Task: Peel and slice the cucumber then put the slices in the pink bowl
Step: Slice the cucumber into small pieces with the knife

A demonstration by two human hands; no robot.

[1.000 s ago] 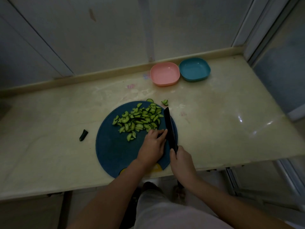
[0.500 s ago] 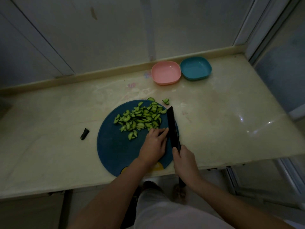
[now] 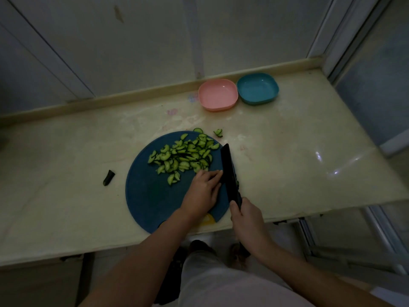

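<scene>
Slicing looks nearly finished. The cucumber slices (image 3: 183, 156) lie in a loose heap on the far half of the round blue cutting board (image 3: 143, 196). Two stray slices (image 3: 218, 132) sit just off its far edge on the bench (image 3: 298, 151). Many slices show dark rims, so the peel seems partly left on.

On the near side, the right hand (image 3: 245, 216) has its fingers wrapped round the handle of the black knife (image 3: 229, 171). The blade is down at the board's right side, tip pointing away. The left hand (image 3: 202, 191) rests on the board with fingertips against the blade's left face. What is under those fingers is hidden, so I can't tell if a stub is held there.

A dark cucumber end (image 3: 109, 177) lies on the bench, left of the board and apart from it. At the back, the pink bowl (image 3: 218, 95) holds nothing and sits just beside the blue bowl (image 3: 257, 88).

Left to do: any last cuts, then move every slice into the pink bowl.
</scene>
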